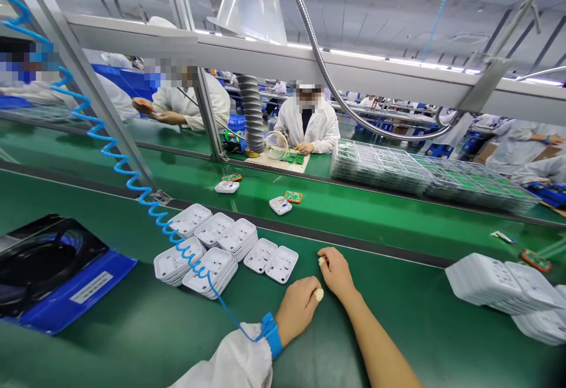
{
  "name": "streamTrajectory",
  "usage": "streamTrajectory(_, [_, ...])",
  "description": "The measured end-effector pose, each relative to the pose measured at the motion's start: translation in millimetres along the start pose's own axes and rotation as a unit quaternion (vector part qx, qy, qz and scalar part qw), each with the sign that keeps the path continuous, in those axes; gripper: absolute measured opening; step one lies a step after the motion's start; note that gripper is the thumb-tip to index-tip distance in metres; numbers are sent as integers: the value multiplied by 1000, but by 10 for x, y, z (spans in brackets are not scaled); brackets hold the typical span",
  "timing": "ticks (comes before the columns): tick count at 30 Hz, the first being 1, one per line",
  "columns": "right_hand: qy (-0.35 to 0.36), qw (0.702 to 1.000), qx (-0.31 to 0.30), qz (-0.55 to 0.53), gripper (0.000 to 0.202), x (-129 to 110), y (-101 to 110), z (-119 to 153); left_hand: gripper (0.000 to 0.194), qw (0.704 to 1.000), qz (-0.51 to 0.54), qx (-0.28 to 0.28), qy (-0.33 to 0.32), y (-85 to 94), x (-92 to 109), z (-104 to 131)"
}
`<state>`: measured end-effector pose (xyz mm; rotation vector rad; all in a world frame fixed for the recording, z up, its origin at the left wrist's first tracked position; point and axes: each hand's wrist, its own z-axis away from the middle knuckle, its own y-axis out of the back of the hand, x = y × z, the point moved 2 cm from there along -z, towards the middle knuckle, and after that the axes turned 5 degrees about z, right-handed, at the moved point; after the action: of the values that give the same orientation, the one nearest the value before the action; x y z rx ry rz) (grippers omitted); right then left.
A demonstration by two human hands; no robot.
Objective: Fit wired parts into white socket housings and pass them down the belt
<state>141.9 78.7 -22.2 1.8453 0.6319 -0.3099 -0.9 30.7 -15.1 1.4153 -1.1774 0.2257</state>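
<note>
Near bottom middle of frame: left hand [297,308], right hand [336,275], fingers half curled; cannot tell if either holds anything. Just up and left, two flat white covers [282,265], side by side. Farther left, five more covers [211,265] showing. Above, on green belt [354,217]: two white shells [280,206], two orange-edged boards [293,197].

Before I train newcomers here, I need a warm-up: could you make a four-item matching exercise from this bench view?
1. Left hand
2. Right hand
3. White, rounded-square plastic shells
4. Silver, flexible metal hose

A. looped overhead
B. bare forearm
C. blue band at its wrist
D. mostly stacked, left and right

Pairs: 1-C; 2-B; 3-D; 4-A
</note>
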Motion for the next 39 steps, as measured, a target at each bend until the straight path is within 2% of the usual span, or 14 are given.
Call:
streamTrajectory(6, [2,1000,0,2,21,11,-6,-3,22,1000,-20,5,2,-17,-14,-7])
streamTrajectory(39, [4,1000,-5,5,21,2,3,5,24,1000,-15,-2,10,-13,-32,-11])
